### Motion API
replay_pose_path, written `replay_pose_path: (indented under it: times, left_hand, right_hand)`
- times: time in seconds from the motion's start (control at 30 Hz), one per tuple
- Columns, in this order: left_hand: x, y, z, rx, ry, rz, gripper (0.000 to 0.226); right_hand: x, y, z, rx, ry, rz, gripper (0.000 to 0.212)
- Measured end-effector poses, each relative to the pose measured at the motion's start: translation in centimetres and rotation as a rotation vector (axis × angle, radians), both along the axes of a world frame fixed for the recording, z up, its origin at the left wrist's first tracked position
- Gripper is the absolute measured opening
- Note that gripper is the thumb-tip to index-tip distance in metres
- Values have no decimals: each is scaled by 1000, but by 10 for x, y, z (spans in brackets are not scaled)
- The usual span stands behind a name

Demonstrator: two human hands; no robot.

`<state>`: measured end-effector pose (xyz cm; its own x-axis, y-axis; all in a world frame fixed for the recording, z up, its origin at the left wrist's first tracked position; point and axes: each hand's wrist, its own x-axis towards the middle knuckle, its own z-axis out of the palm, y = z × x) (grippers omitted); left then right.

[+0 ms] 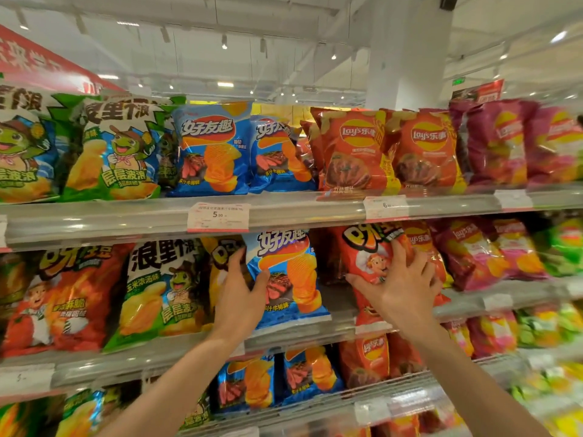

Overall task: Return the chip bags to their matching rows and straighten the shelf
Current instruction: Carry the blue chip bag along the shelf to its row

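Head view, largest first: middle shelf (299, 334) carries mixed rows. Blue bag (288, 275), centre, stands among other brands; left hand (241, 288) grasps its 9 o'clock edge, thumb across the front. Red bag (370, 266), at 3 o'clock of it, is gripped by right hand (399, 287), fingers curled over the face. Risk: pulling both bags together could topple neighbouring bags off the rail.
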<state>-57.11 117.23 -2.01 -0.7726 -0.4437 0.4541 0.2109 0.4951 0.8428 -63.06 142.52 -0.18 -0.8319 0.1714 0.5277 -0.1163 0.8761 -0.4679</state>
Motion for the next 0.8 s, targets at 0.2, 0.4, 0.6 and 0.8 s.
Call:
replay_pose_path:
  times: [0.2,0.4,0.6,0.8]
  left_hand:
    - [-48,48,8,-59,-18,98,59]
    - [-77,75,3,-130,-96,113,58]
    - [-84,69,-10,-97,-242,2,54]
    - [-44,59,-9,-159,-37,9,60]
  right_hand:
    - [8,51,-14,-84,-27,-33,106]
    - [18,75,-23,-116,-80,-34,108]
    - [23,84,-26,-132,-99,26,107]
    - [30,73,-20,-206,-83,228,102]
